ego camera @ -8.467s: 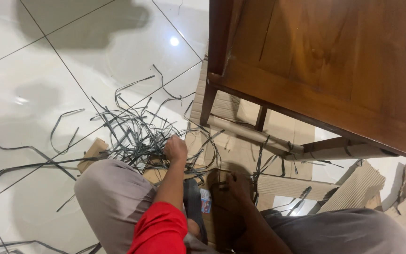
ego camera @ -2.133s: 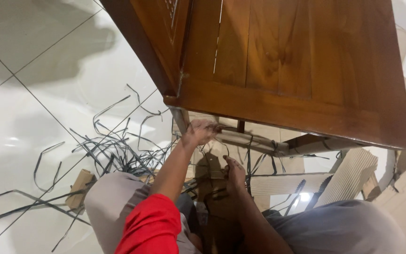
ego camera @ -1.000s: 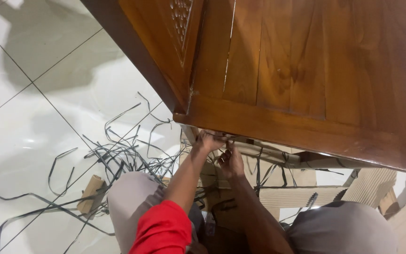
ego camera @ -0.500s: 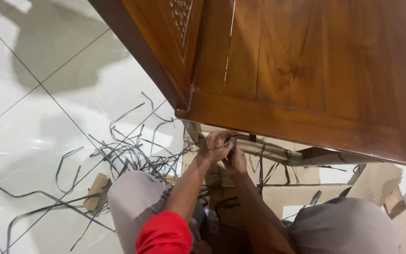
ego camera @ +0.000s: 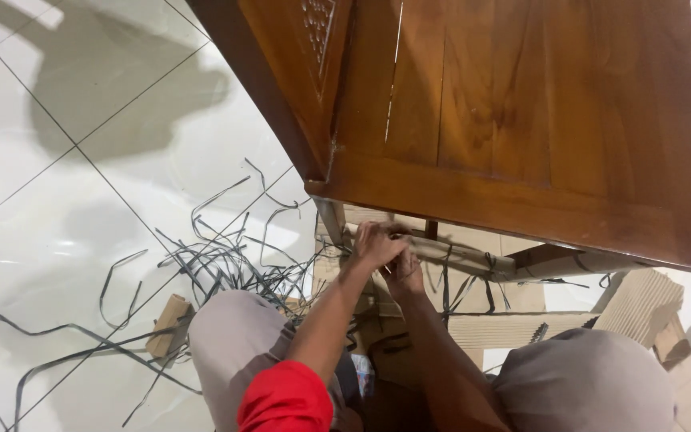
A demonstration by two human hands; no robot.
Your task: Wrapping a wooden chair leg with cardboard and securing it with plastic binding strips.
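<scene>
A brown wooden cabinet [ego camera: 521,120] stands tilted above me. Under its front edge runs a rail wrapped in cardboard [ego camera: 461,258], bound with black plastic straps [ego camera: 489,276]. My left hand [ego camera: 376,242], on the arm with the red sleeve, is closed over the wrapped rail next to the cabinet's leg [ego camera: 329,220]. My right hand [ego camera: 403,272] lies just below and behind it, touching the same wrapping. Its fingers are mostly hidden by the left hand, so what it holds is unclear.
A tangle of cut black straps [ego camera: 217,264] spreads over the white tiled floor [ego camera: 81,200] to the left. A small cardboard block [ego camera: 168,316] lies by my left knee [ego camera: 237,336]. Corrugated cardboard sheets [ego camera: 641,296] lie at the right, near my right knee [ego camera: 593,376].
My left hand left the strap pile and rose to the wrapped rail. My right hand came up to join it. Over the last half second both hands stayed close together on the rail.
</scene>
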